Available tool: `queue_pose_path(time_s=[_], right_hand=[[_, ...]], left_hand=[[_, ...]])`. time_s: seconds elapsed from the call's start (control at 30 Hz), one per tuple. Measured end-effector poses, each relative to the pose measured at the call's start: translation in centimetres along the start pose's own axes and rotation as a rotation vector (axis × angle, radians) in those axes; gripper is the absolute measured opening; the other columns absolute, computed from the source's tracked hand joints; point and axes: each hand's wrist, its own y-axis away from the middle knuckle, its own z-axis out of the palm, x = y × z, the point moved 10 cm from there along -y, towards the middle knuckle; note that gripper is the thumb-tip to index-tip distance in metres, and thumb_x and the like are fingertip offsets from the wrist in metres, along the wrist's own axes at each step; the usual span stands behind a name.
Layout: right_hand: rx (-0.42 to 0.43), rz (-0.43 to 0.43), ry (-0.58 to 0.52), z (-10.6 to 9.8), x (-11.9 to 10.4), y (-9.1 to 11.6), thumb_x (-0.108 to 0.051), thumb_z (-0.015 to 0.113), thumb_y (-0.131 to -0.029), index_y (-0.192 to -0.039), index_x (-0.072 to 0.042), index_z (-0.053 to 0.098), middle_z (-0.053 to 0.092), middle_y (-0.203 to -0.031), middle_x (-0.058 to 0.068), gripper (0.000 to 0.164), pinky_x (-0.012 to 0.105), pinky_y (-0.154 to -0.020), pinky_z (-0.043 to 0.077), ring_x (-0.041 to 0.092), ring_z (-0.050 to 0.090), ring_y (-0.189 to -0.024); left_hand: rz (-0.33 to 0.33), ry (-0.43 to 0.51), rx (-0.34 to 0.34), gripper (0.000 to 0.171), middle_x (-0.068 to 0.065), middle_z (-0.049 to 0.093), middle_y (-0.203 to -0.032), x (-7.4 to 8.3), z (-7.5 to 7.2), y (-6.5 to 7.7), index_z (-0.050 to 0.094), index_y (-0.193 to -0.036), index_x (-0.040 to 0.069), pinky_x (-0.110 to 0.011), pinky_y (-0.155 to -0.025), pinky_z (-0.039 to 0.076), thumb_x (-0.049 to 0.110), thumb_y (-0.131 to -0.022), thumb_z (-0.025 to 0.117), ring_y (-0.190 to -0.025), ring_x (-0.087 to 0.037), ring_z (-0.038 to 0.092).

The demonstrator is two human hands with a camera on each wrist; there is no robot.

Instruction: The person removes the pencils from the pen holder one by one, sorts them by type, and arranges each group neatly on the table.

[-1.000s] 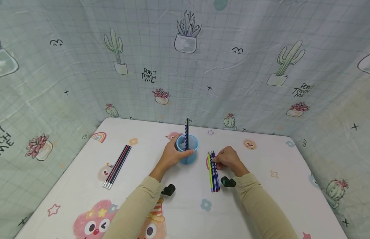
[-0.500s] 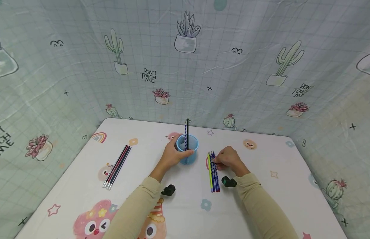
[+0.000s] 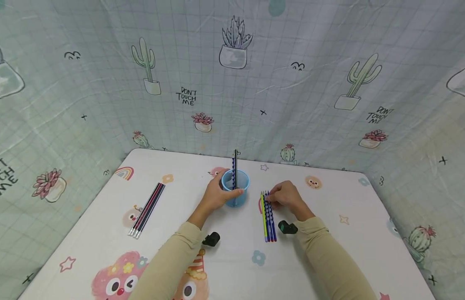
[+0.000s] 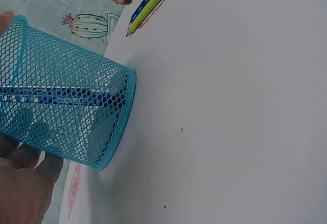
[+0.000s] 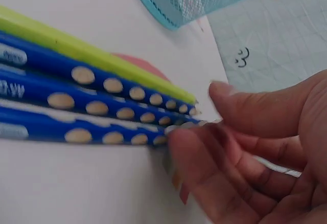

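Observation:
My left hand (image 3: 214, 196) grips a light blue mesh pen cup (image 3: 237, 202), its thumb across the front near the rim. A dark pencil (image 3: 236, 160) and a blue dotted one stand upright in the cup. To its right lie a yellow-green pencil (image 3: 264, 223) and several blue pencils (image 3: 271, 225) side by side, points away from me. My right hand (image 3: 288, 196) is at their pointed ends. In the right wrist view a fingertip (image 5: 181, 137) touches the nearest blue pencil (image 5: 87, 132); the thumb (image 5: 230, 101) stands apart from it.
Several dark and red pencils (image 3: 147, 210) lie together on the left of the white patterned table (image 3: 236, 266). A cactus-print curtain (image 3: 262, 91) rises behind the table and at both sides. Small black devices (image 3: 287, 228) sit by the wrists.
My right hand has shifted slightly away from me at the pencil tips, its fingers lifting a little. The left hand, the cup and the pencils stay in place.

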Motion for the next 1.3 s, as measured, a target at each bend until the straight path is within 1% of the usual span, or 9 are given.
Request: queue_pose_path(time_s=[0.2,0.37,0.5,0.63,0.8,0.9,1.03,1.2,1.3], right_hand=[[0.001,-0.104,-0.008,1.0,-2.0,-0.2,-0.014,0.084,-0.087,-0.114,0.001,0.074,0.073,-0.097,0.012,0.033,0.024,-0.067,0.055,0.017,0.068,-0.078],[0.002,-0.226,0.017,2.1,-4.0,-0.1,-0.019,0.086,-0.086,-0.13,-0.002,0.068,0.074,-0.112,0.013,0.051,0.034,-0.084,0.059,0.023,0.069,-0.096],[-0.021,-0.329,-0.031,3.3,-5.8,0.3,-0.014,0.086,-0.085,-0.139,-0.002,0.061,0.071,-0.125,0.016,0.06,0.046,-0.1,0.059,0.031,0.069,-0.113],[-0.038,-0.406,-0.107,4.7,-7.2,0.8,-0.008,0.085,-0.084,-0.145,-0.002,0.054,0.066,-0.135,0.019,0.069,0.05,-0.108,0.055,0.037,0.065,-0.125],[-0.002,-0.398,-0.147,6.5,-7.9,1.2,-0.013,0.087,-0.083,-0.148,-0.003,0.047,0.059,-0.144,0.018,0.077,0.052,-0.114,0.049,0.036,0.058,-0.135],[0.056,-0.376,-0.113,6.8,-8.0,1.2,-0.016,0.089,-0.081,-0.147,-0.003,0.046,0.057,-0.146,0.017,0.08,0.054,-0.116,0.047,0.036,0.056,-0.136],[0.119,-0.378,-0.032,6.7,-8.2,1.1,-0.022,0.092,-0.078,-0.143,-0.004,0.048,0.06,-0.143,0.016,0.081,0.054,-0.114,0.05,0.034,0.06,-0.131],[0.127,-0.395,-0.011,6.5,-8.4,1.0,-0.029,0.095,-0.075,-0.138,-0.006,0.052,0.064,-0.135,0.014,0.08,0.051,-0.109,0.054,0.032,0.064,-0.124],[0.119,-0.394,-0.014,6.4,-8.5,0.9,-0.03,0.096,-0.073,-0.135,-0.006,0.053,0.066,-0.132,0.013,0.08,0.05,-0.106,0.057,0.03,0.065,-0.122]], left_hand=[[-0.004,-0.006,-0.002,0.089,-0.011,0.055,-0.153,0.1,-0.1,0.0,0.043,-0.157,0.02,-0.058,-0.113,0.049,0.037,-0.083,0.088,-0.139,-0.034,0.054],[-0.002,-0.007,-0.02,0.089,-0.011,0.055,-0.152,0.4,0.2,0.0,0.041,-0.157,0.019,-0.058,-0.114,0.048,0.04,-0.084,0.087,-0.138,-0.034,0.055],[0.027,0.002,-0.021,0.086,-0.011,0.059,-0.147,0.6,0.3,-0.3,0.043,-0.156,0.018,-0.057,-0.113,0.049,0.038,-0.084,0.087,-0.135,-0.032,0.057],[0.055,0.016,-0.02,0.084,-0.01,0.061,-0.145,0.8,0.3,-0.4,0.045,-0.154,0.018,-0.055,-0.112,0.05,0.036,-0.084,0.087,-0.133,-0.031,0.059],[0.054,0.018,-0.004,0.083,-0.01,0.062,-0.143,0.7,0.0,-0.1,0.047,-0.153,0.017,-0.053,-0.111,0.051,0.034,-0.082,0.088,-0.131,-0.031,0.06],[0.052,0.016,-0.004,0.083,-0.01,0.062,-0.143,0.7,0.2,-0.2,0.048,-0.153,0.017,-0.052,-0.111,0.051,0.034,-0.082,0.089,-0.13,-0.031,0.06],[0.049,0.005,-0.01,0.083,-0.009,0.061,-0.145,0.7,0.2,-0.2,0.048,-0.153,0.018,-0.051,-0.111,0.052,0.038,-0.083,0.088,-0.13,-0.029,0.06],[0.027,0.001,-0.045,0.081,-0.007,0.061,-0.145,0.8,-0.1,-0.5,0.05,-0.151,0.018,-0.052,-0.111,0.051,0.039,-0.083,0.088,-0.13,-0.028,0.06],[-0.012,0.057,-0.068,0.077,-0.009,0.06,-0.147,0.7,-0.5,-0.9,0.051,-0.15,0.014,-0.051,-0.114,0.05,0.038,-0.086,0.086,-0.134,-0.029,0.059]])
